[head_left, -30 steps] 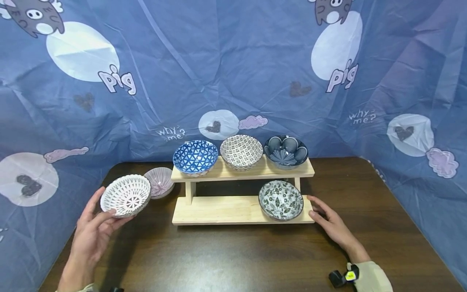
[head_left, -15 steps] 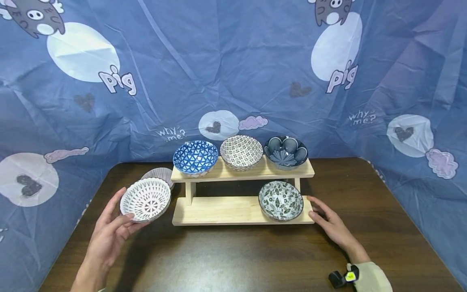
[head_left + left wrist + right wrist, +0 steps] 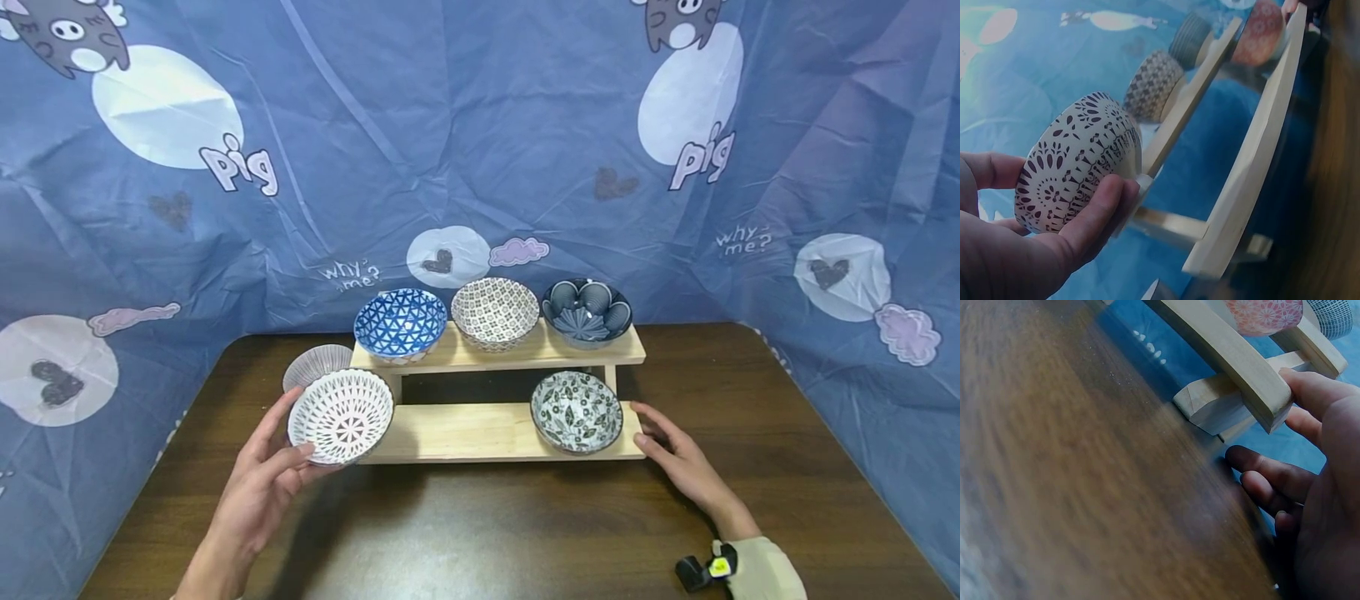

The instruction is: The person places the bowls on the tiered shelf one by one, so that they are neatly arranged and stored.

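Note:
In the head view my left hand [image 3: 258,492] grips a white bowl [image 3: 341,417] with a radiating pattern, thumb at the near rim and fingers behind. It is tilted toward me, overlapping the left end of the lower board of a two-tier wooden stand [image 3: 465,433]. The left wrist view shows the bowl's dark-printed outside [image 3: 1079,165]. My right hand [image 3: 686,462] touches the stand's right end with thumb and forefinger. From the right wrist, its fingertips [image 3: 1294,378] sit at the board's end; the other fingers bend loosely below. A green leaf-patterned bowl [image 3: 577,412] stands on the lower board's right.
Along the upper board are a blue triangle-patterned bowl [image 3: 401,323], a grey-and-white patterned bowl [image 3: 495,312] and a dark blue bowl [image 3: 587,312]. A pale purple striped bowl [image 3: 315,364] stands on the table behind the left hand. Blue printed cloth [image 3: 480,150] surrounds the table.
My left hand has carried the white bowl rightward, from left of the striped bowl to the lower board's left end. The right hand keeps its place at the stand.

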Demonstrator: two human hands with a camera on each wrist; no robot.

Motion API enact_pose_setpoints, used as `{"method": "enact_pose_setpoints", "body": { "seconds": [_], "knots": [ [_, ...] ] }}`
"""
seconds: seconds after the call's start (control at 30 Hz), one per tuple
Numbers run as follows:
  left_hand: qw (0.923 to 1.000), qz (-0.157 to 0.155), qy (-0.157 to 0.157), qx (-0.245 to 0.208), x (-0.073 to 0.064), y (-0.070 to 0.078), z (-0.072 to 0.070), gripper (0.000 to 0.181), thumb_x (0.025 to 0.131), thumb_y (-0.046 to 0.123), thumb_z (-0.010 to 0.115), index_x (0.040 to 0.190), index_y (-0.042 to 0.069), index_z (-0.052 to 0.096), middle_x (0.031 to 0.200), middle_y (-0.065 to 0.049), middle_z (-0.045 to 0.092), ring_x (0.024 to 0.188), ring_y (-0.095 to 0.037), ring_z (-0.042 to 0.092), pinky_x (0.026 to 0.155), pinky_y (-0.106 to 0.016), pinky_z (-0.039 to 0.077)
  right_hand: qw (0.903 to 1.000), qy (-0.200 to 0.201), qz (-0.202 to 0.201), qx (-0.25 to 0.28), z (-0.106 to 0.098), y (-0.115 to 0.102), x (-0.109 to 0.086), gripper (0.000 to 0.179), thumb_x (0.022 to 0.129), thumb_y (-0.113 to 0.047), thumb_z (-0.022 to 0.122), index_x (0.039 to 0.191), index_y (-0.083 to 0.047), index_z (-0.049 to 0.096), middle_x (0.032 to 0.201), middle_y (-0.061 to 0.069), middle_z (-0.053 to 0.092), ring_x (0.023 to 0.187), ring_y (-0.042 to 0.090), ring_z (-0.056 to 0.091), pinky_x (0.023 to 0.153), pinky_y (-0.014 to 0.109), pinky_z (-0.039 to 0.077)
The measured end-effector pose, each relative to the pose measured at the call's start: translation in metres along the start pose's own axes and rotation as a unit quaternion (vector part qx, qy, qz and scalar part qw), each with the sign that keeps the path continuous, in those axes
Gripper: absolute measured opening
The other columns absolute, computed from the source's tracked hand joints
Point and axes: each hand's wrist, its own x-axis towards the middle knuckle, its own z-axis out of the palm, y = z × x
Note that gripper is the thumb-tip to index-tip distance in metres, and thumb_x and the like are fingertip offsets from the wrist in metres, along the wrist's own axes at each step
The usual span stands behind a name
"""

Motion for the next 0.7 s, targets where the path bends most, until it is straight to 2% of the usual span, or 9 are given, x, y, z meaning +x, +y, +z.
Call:
{"method": "enact_pose_setpoints", "body": {
  "seconds": [0.07,0.2,0.37,0.6,0.7],
  "knots": [
    [0.9999,-0.003,-0.009,0.005,0.000,-0.001,0.006,0.068,0.097,-0.014,0.035,0.156,0.018,0.028,0.137,-0.002,0.050,0.111,-0.016,0.067,0.087,-0.036,0.064,1.0000,-0.001,0.005,-0.005,0.000,0.000,0.000,0.051,0.104,-0.026,0.053,0.152,-0.011,0.041,0.154,0.016,0.046,0.111,-0.018,0.046,0.093,0.012,0.046],
    [0.9994,-0.028,-0.016,0.014,0.002,-0.003,0.020,0.068,0.097,-0.012,0.038,0.156,0.020,0.028,0.136,-0.003,0.051,0.111,-0.016,0.067,0.088,-0.035,0.063,0.9998,-0.004,0.015,-0.014,-0.001,-0.001,0.001,0.052,0.104,-0.028,0.052,0.153,-0.012,0.040,0.155,0.016,0.045,0.111,-0.019,0.044,0.094,0.014,0.046],
    [0.9971,-0.065,-0.008,0.040,0.006,-0.008,0.039,0.071,0.095,-0.010,0.043,0.157,0.019,0.024,0.136,-0.004,0.049,0.112,-0.014,0.066,0.089,-0.033,0.063,0.9997,-0.005,0.019,-0.016,-0.002,-0.001,0.001,0.053,0.104,-0.029,0.052,0.153,-0.012,0.040,0.155,0.017,0.045,0.111,-0.018,0.044,0.094,0.014,0.046],
    [0.9954,-0.079,-0.030,0.046,0.013,-0.021,0.058,0.074,0.093,-0.009,0.047,0.158,0.019,0.024,0.136,-0.012,0.045,0.111,-0.017,0.065,0.089,-0.036,0.063,0.9997,-0.006,0.017,-0.015,-0.001,-0.001,0.001,0.052,0.104,-0.028,0.052,0.152,-0.012,0.041,0.155,0.016,0.045,0.111,-0.018,0.045,0.094,0.015,0.046],
    [0.9937,-0.101,-0.024,0.043,0.016,-0.026,0.067,0.077,0.091,-0.009,0.048,0.158,0.018,0.022,0.139,-0.015,0.040,0.111,-0.017,0.064,0.089,-0.035,0.063,0.9996,-0.006,0.020,-0.020,-0.001,-0.002,0.002,0.053,0.104,-0.029,0.052,0.153,-0.012,0.040,0.155,0.016,0.045,0.112,-0.015,0.045,0.095,0.016,0.046]
  ]
}}
